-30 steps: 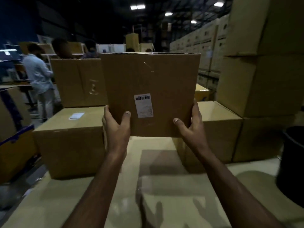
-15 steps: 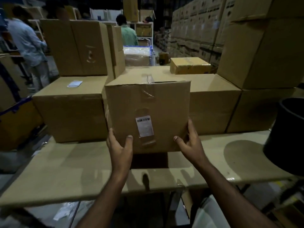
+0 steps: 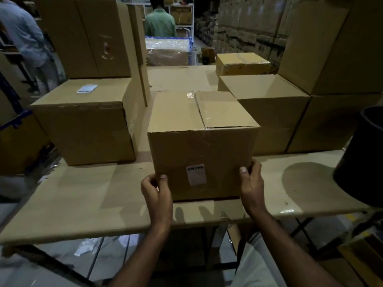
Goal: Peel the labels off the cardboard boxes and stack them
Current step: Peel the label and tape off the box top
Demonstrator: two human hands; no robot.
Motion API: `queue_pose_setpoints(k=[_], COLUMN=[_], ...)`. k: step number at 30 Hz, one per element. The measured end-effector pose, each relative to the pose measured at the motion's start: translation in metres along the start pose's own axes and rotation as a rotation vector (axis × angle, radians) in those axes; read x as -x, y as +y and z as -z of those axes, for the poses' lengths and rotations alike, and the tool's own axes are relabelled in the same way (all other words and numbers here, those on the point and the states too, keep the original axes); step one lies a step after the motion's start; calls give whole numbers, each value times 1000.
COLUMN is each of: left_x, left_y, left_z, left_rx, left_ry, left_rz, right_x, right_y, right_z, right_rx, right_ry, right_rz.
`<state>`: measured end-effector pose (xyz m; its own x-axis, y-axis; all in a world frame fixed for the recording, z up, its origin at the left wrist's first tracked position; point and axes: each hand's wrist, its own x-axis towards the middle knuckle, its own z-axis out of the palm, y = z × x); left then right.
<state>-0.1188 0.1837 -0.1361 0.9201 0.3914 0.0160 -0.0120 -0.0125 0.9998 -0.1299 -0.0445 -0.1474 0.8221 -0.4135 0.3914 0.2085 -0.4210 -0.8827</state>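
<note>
We grip the box at its lower corners, left hand and right hand. Risk: the label between them tears if we peel fast.

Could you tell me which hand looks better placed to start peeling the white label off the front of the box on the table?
Probably the left hand: its thumb lies on the box front, nearer the label. The right hand grips the far right edge and could steady it.

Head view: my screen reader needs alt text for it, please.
Both hands, left and right, grip the lower corners of a taped cardboard box on a table; a white barcode label faces the camera.
</note>
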Motion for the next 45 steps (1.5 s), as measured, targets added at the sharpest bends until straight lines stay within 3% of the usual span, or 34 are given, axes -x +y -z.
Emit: queue_pose_setpoints(k=[6, 12, 18, 27, 36, 45], left_x=[-25, -65, -73, -75, -81, -71], left_y=[11, 83, 110, 167, 200, 208], left_z=[4, 2, 3, 10, 15, 8], left_rx=[51, 240, 175, 214, 83, -31], left_ry=[6, -46, -346, -486, -424, -420], left_rz=[30, -75, -185, -241, -236, -208], right_x=[-17, -59, -76, -93, -95, -105], right_y=[-16, -65, -87, -133, -158, -167], right_z=[1, 14, 21, 48, 53, 67], right_rx=[-41, -130, -193, -164, -126, -60], right_ry=[116, 210, 50, -43, -12, 29], right_rz=[61, 137, 120, 219, 254, 172])
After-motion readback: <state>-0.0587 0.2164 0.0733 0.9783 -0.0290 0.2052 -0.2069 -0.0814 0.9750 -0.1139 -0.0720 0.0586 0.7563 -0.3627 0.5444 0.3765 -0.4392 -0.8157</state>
